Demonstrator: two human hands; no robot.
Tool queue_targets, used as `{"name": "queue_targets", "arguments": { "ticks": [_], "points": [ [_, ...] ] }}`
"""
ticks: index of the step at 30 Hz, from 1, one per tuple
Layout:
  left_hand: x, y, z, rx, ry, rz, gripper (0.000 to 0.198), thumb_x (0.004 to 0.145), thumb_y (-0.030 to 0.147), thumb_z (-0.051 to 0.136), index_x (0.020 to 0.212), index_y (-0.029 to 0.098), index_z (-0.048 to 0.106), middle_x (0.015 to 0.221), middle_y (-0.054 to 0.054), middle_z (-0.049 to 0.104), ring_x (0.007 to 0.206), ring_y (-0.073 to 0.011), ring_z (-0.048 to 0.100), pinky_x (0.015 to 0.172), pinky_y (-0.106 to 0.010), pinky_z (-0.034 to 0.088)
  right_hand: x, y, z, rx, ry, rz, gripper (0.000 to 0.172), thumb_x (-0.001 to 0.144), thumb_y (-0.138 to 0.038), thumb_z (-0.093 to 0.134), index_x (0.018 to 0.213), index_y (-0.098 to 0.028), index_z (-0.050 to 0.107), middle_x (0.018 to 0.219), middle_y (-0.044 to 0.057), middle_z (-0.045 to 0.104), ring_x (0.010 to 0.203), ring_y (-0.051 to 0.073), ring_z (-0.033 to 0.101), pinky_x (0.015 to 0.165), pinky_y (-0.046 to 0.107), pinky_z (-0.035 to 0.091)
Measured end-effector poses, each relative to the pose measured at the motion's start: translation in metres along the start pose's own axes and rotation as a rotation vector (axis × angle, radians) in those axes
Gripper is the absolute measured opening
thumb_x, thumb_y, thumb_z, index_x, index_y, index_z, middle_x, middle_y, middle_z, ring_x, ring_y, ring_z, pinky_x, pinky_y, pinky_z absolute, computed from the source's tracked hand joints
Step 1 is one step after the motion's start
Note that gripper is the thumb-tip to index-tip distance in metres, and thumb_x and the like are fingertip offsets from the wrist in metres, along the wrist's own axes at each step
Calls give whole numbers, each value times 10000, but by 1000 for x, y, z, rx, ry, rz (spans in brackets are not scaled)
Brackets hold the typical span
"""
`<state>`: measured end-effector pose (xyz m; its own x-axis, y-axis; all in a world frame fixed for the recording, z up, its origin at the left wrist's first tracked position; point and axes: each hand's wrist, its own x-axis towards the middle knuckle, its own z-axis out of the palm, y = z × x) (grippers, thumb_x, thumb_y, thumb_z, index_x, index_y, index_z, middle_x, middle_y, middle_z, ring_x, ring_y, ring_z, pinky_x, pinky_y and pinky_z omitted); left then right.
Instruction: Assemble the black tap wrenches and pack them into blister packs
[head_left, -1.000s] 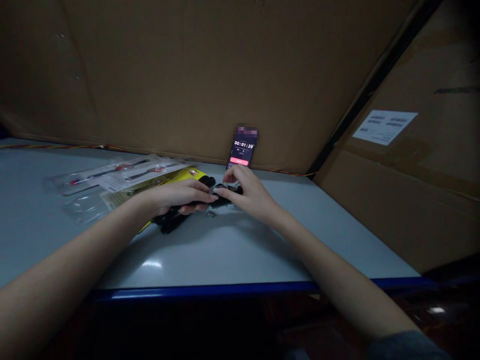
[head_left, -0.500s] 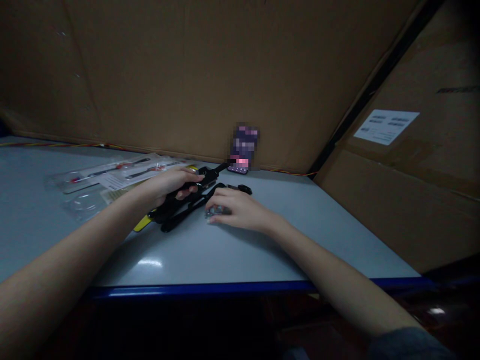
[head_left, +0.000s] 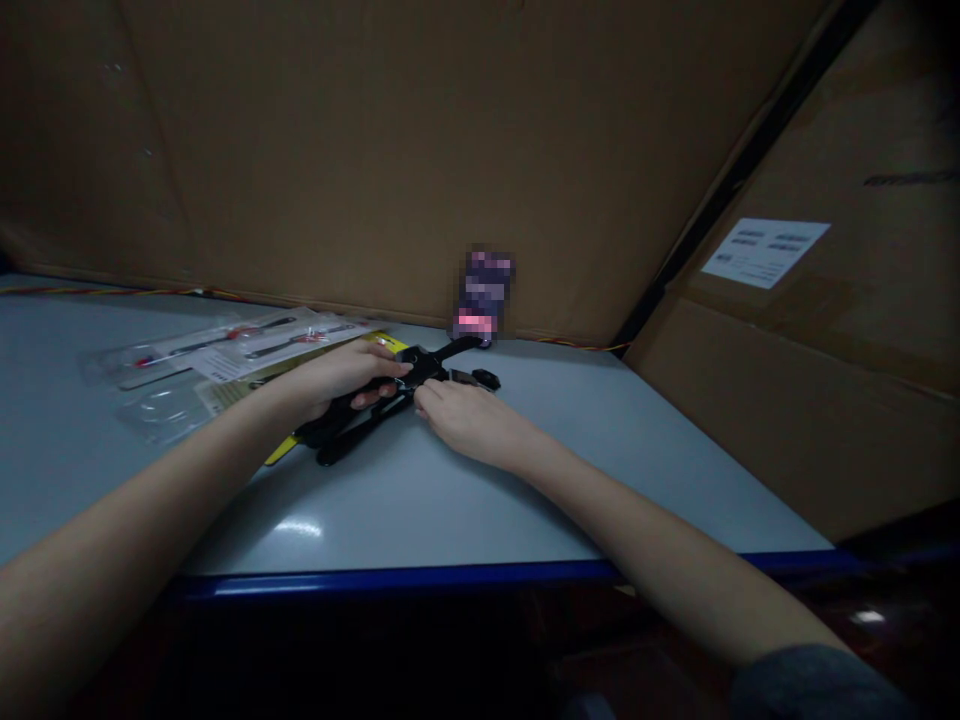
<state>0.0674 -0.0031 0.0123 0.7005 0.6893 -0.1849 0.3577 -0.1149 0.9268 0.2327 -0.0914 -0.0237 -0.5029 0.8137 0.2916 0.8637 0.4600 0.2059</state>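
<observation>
My left hand is wrapped around a black tool-like device with a narrow arm that points to the upper right. Its exact kind cannot be made out. Against the right side of this device, the fingertips of my right hand are pinched together; whatever they hold is hidden. A second long black piece lies beneath and beside the device, slanting down to the left. Just beyond my right fingers sits a small dark rounded part. Yellow-edged packaging shows under my left hand.
Clear plastic blister packs with slim tools lie at the left. A phone with a blurred screen leans on the cardboard wall behind. The grey tabletop ends in a blue front edge. A cardboard box stands at the right.
My right hand has moved up against the black device, and the small clear-looking thing in its fingers is now out of sight. The device's arm has dipped slightly.
</observation>
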Motion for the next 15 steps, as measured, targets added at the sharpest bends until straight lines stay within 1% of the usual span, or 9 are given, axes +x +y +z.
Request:
{"name": "queue_targets", "arguments": {
  "ticks": [2,4,6,9,11,15],
  "points": [
    [0,0,0,7,-18,12,250,788,328,555,625,144,506,537,27,458,314,-13,297,297,-165,151,-1,3,-3,99,6,22,200,919,-173,301,948,-134,495,927,104,616,753,178,556,624,288,370],
    [0,0,1,9,-31,29,229,791,320,547,645,146,518,544,28,460,316,-13,291,301,-167,147,-3,6,-7,253,41,43,167,916,-197,320,938,-154,479,865,84,617,722,169,552,613,283,367],
    [-1,1,3,17,-33,42,207,796,303,533,663,145,526,550,27,465,320,-14,292,307,-167,150,-3,9,-8,446,129,68,124,911,-213,341,935,-175,456,792,46,598,693,147,545,616,270,374],
    [-2,1,8,45,-20,32,208,800,304,523,671,142,526,538,27,467,321,-21,299,311,-173,157,-1,14,-5,696,314,160,85,908,-229,349,918,-200,428,690,-13,546,622,112,521,599,244,376],
    [-3,2,12,61,-22,35,224,789,329,541,667,142,524,533,27,472,323,-28,311,311,-178,164,1,17,0,774,386,231,71,901,-240,363,899,-209,426,636,-39,516,578,104,498,580,237,367],
    [-5,3,19,86,-32,42,251,790,341,541,638,144,506,519,30,469,322,-30,310,310,-182,171,4,21,7,826,399,278,65,887,-256,398,861,-212,438,590,-59,488,551,101,479,579,232,356]
  ]
}}
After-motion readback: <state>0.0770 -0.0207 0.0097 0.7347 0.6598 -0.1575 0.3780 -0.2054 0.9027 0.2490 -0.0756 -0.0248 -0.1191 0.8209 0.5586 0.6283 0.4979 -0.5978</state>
